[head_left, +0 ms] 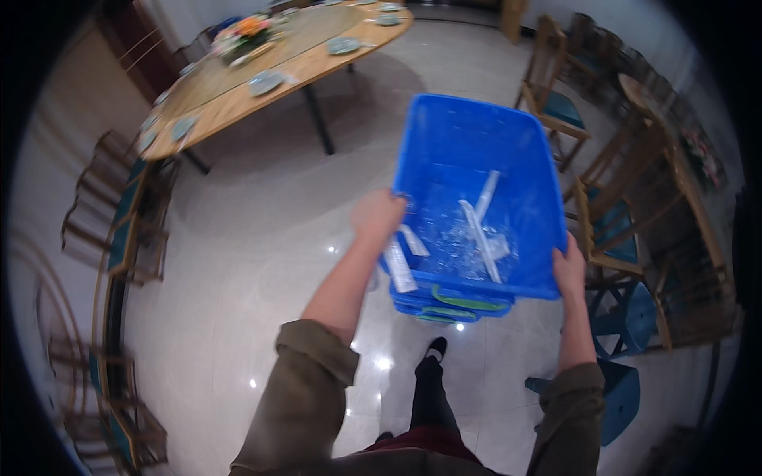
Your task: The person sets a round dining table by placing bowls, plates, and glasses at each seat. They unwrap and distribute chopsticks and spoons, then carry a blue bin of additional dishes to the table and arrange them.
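Note:
A blue plastic bin (482,137) is held out in front of me, tilted so that its inside shows. My left hand (381,217) grips its left rim, and long white paper-wrapped strips (400,268) hang beside that hand, seemingly pinched with the rim. On the bin's right wall, near the lower corner, my right hand (570,266) has hold of the edge. Inside lie crumpled clear plastic film (443,244) and slim white wrapped sticks (481,241). Just under the bin, more blue containers with green handles (449,312) show; whether they touch it is hidden.
At the upper left stands a wooden dining table (238,110) with plates (266,82) and a flower arrangement (244,37). Wooden chairs (553,107) line the right, with blue plastic stools (622,398) near my right arm. More chairs (122,232) stand along the left wall.

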A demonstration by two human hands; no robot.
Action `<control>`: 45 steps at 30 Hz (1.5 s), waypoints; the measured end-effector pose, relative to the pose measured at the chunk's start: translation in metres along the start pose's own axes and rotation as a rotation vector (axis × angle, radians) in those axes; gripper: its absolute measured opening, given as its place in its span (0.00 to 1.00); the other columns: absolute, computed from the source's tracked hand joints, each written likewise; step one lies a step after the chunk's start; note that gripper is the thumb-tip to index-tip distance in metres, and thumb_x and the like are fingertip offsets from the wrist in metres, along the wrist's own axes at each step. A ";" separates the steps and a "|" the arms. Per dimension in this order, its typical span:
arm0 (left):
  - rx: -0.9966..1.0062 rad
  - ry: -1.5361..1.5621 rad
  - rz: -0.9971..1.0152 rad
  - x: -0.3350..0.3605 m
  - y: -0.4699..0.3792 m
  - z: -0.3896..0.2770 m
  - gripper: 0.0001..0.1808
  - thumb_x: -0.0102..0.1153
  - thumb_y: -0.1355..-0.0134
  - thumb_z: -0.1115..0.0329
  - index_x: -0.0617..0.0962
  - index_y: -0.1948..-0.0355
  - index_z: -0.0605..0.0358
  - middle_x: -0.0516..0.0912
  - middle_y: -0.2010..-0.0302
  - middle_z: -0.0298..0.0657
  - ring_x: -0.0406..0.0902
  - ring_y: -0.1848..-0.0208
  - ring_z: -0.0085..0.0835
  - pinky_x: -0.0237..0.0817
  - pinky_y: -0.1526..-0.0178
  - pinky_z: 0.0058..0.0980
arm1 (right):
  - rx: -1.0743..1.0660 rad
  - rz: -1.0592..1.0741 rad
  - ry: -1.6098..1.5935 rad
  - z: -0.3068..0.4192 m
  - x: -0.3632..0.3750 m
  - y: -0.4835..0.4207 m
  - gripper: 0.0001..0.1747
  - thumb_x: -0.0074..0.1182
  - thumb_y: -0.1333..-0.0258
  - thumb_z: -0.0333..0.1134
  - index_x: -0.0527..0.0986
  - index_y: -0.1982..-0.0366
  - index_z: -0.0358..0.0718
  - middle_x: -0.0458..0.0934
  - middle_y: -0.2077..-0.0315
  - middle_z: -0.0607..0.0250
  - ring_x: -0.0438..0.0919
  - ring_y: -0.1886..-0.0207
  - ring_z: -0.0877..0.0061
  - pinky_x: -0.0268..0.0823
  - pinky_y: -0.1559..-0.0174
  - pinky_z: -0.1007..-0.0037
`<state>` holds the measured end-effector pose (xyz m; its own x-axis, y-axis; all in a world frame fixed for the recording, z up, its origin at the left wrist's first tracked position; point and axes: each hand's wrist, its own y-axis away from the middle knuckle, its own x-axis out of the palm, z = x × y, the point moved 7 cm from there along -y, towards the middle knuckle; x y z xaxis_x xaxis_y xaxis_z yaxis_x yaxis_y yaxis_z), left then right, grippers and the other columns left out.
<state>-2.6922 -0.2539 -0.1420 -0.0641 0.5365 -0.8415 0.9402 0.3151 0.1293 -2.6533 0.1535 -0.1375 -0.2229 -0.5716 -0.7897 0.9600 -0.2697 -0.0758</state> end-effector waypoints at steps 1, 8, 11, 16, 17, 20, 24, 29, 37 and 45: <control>-0.006 0.000 0.005 -0.005 -0.034 -0.008 0.19 0.49 0.45 0.54 0.84 0.62 0.52 0.84 0.62 0.48 0.81 0.57 0.46 0.71 0.55 0.43 | 0.024 -0.005 0.000 0.014 0.010 -0.029 0.27 0.48 0.42 0.30 0.65 0.40 0.41 0.76 0.50 0.44 0.75 0.48 0.53 0.67 0.46 0.59; 0.067 -0.094 -0.082 -0.014 -0.243 -0.066 0.19 0.50 0.44 0.51 0.83 0.62 0.53 0.84 0.61 0.48 0.80 0.56 0.47 0.70 0.54 0.43 | 0.122 -0.013 -0.064 0.080 0.053 -0.195 0.26 0.46 0.43 0.32 0.64 0.41 0.45 0.78 0.56 0.43 0.76 0.52 0.49 0.67 0.50 0.53; 0.102 -0.118 -0.111 -0.012 -0.325 -0.097 0.20 0.51 0.43 0.51 0.83 0.63 0.55 0.83 0.62 0.49 0.80 0.56 0.48 0.69 0.55 0.43 | 0.203 0.025 -0.009 0.098 0.075 -0.280 0.27 0.45 0.43 0.33 0.63 0.40 0.44 0.77 0.54 0.44 0.75 0.50 0.50 0.66 0.48 0.54; 0.204 -0.089 -0.154 -0.015 -0.480 -0.165 0.20 0.51 0.43 0.51 0.82 0.67 0.58 0.83 0.63 0.49 0.79 0.57 0.50 0.69 0.55 0.43 | 0.150 -0.067 -0.003 0.129 0.102 -0.422 0.27 0.45 0.43 0.33 0.63 0.40 0.44 0.77 0.53 0.47 0.75 0.50 0.51 0.66 0.49 0.54; 0.207 -0.084 -0.135 -0.012 -0.513 -0.180 0.20 0.51 0.43 0.51 0.82 0.67 0.58 0.83 0.63 0.49 0.79 0.57 0.50 0.69 0.55 0.43 | 0.152 -0.071 -0.003 0.135 0.106 -0.453 0.27 0.45 0.43 0.34 0.63 0.40 0.44 0.77 0.53 0.47 0.75 0.50 0.51 0.66 0.49 0.54; 0.203 -0.124 -0.066 0.000 -0.575 -0.196 0.20 0.51 0.43 0.51 0.81 0.69 0.58 0.83 0.65 0.51 0.80 0.58 0.50 0.69 0.56 0.43 | 0.208 -0.049 -0.003 0.142 0.124 -0.503 0.27 0.45 0.42 0.34 0.62 0.39 0.45 0.77 0.53 0.47 0.75 0.50 0.52 0.67 0.49 0.54; 0.274 -0.162 -0.068 0.007 -0.705 -0.260 0.20 0.51 0.42 0.50 0.82 0.69 0.57 0.83 0.66 0.51 0.80 0.60 0.50 0.69 0.58 0.44 | 0.276 -0.109 -0.021 0.167 0.148 -0.613 0.27 0.45 0.42 0.35 0.62 0.39 0.45 0.77 0.54 0.47 0.75 0.50 0.52 0.67 0.49 0.53; 0.344 -0.195 -0.066 0.023 -0.857 -0.328 0.20 0.51 0.42 0.50 0.82 0.67 0.57 0.83 0.65 0.51 0.80 0.59 0.49 0.70 0.58 0.44 | 0.347 -0.162 -0.091 0.188 0.178 -0.748 0.27 0.47 0.43 0.33 0.64 0.40 0.43 0.77 0.54 0.43 0.75 0.49 0.50 0.66 0.47 0.57; 0.404 -0.204 0.002 0.078 -1.096 -0.439 0.22 0.51 0.44 0.47 0.83 0.64 0.53 0.84 0.63 0.49 0.81 0.56 0.48 0.70 0.55 0.44 | 0.244 -0.297 -0.220 0.195 0.212 -0.969 0.23 0.46 0.44 0.31 0.67 0.44 0.44 0.78 0.57 0.43 0.75 0.52 0.49 0.66 0.49 0.53; 0.402 -0.198 0.068 0.141 -1.280 -0.580 0.21 0.50 0.44 0.48 0.83 0.67 0.54 0.84 0.65 0.48 0.81 0.59 0.47 0.70 0.56 0.43 | 0.362 -0.309 -0.106 0.186 0.224 -1.179 0.26 0.45 0.41 0.31 0.63 0.40 0.39 0.77 0.54 0.43 0.75 0.51 0.49 0.65 0.48 0.54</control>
<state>-4.0991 -0.1277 -0.1213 0.0312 0.3727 -0.9274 0.9978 -0.0658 0.0071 -3.8663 0.1998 -0.1116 -0.5225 -0.4926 -0.6959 0.7297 -0.6806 -0.0661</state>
